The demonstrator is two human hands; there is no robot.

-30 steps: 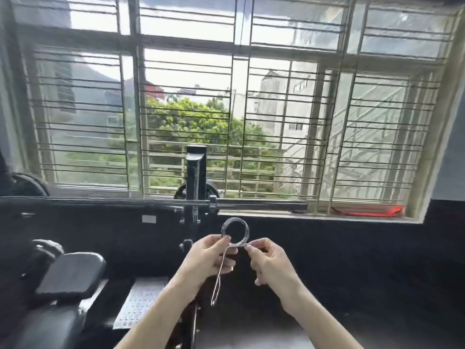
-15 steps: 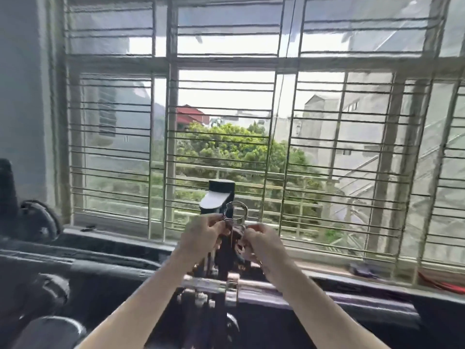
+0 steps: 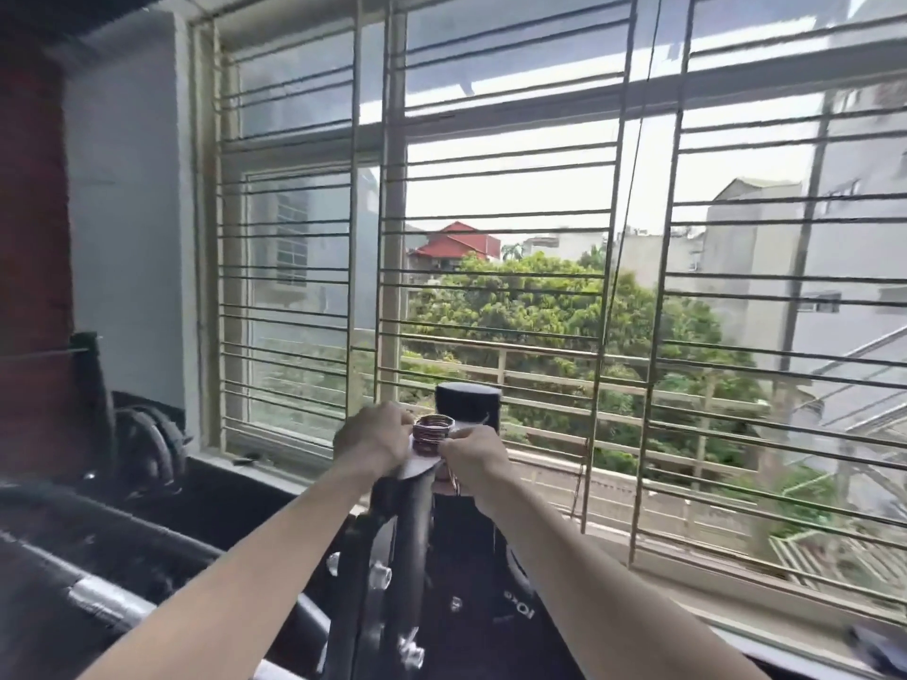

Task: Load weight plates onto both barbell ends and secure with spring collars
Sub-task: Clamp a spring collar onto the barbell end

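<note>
You are gripping the spring collar (image 3: 431,433) between your closed left hand (image 3: 375,441) and right hand (image 3: 472,463), its bore facing the barbell end (image 3: 467,402) just beyond

White lettering on a black weight plate (image 3: 520,612), blurred, upside down, unreadable

Head view, one frame. Two forearms enter from the lower edge and narrow toward the wrists. Both are bare along their whole visible length: no sleeve, cuff or glove shows. Left hand (image 3: 374,440): bare, no ring, band or watch seen at the wrist. Right hand (image 3: 475,464): bare, wrist likewise unadorned. Fingertips are blurred; nails cannot be judged. No marks or tattoos are discernible.
</note>
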